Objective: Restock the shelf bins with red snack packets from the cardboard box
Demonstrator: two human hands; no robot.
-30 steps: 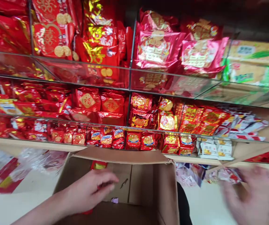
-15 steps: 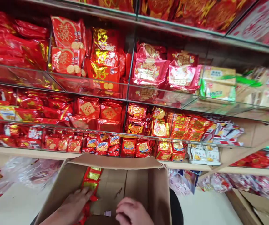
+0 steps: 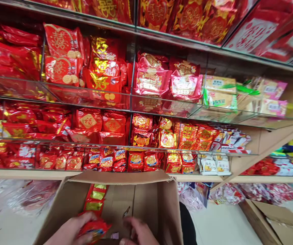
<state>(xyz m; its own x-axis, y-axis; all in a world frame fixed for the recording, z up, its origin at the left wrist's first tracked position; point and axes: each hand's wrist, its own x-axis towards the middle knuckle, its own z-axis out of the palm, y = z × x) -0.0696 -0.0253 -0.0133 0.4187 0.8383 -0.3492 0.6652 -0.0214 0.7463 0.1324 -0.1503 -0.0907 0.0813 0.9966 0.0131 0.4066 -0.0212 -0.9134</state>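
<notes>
In the head view a cardboard box (image 3: 146, 199) stands below the shelves, and both my hands are inside it. My left hand (image 3: 72, 228) is closed around a red snack packet (image 3: 95, 230) with a blue patch on it. Just beyond that hand, a row of red packets with gold panels (image 3: 95, 200) lies along the box's left side. My right hand (image 3: 140, 231) is over the box's bottom, slightly blurred, with thumb and forefinger apart and nothing visible between them. A thin dark scrap (image 3: 126, 211) lies near its fingertips, and a small pale scrap (image 3: 114, 235) lies between my hands.
Shelves with glass fronts (image 3: 162, 105) hold many red and gold snack packets right behind the box. Clear plastic bags (image 3: 29, 197) lie on the floor at left, and more bagged goods (image 3: 191, 197) at right. Another opened carton (image 3: 276, 217) stands at lower right.
My left hand has lifted a red packet and drawn back toward me. My right hand has shifted slightly, its fingers less curled. The view has turned a little right.
</notes>
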